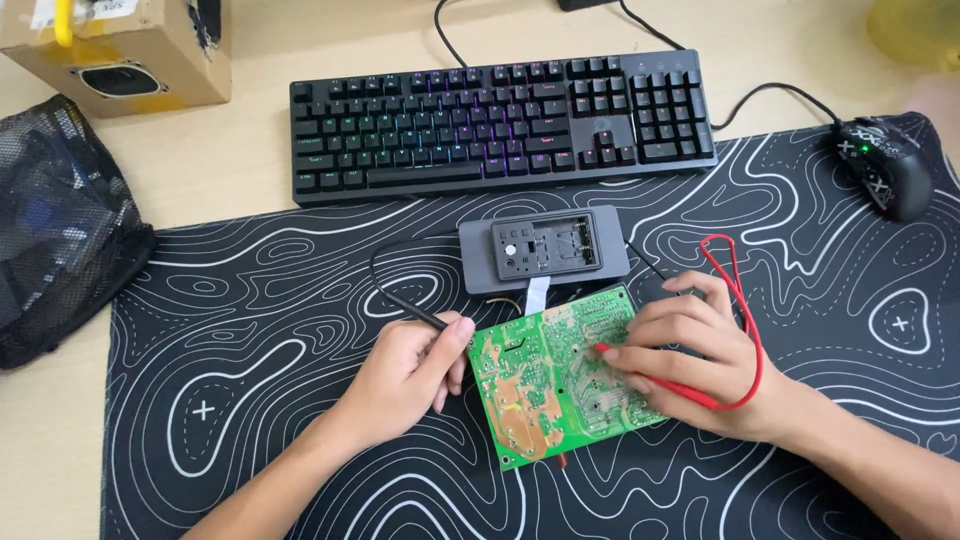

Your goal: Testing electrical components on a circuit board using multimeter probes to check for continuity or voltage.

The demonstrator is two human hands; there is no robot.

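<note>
A green circuit board lies solder side up on a black desk mat with white wavy lines. My left hand holds a black test probe at the board's left edge, its black lead curving up toward a grey meter-like device just behind the board. My right hand rests on the board's right half and holds a red test probe with its tip on the board. The red lead loops over that hand.
A black keyboard with lit keys sits behind the mat. A black mouse is at the far right. A cardboard box stands at the back left, and a black mesh bag lies at the left edge.
</note>
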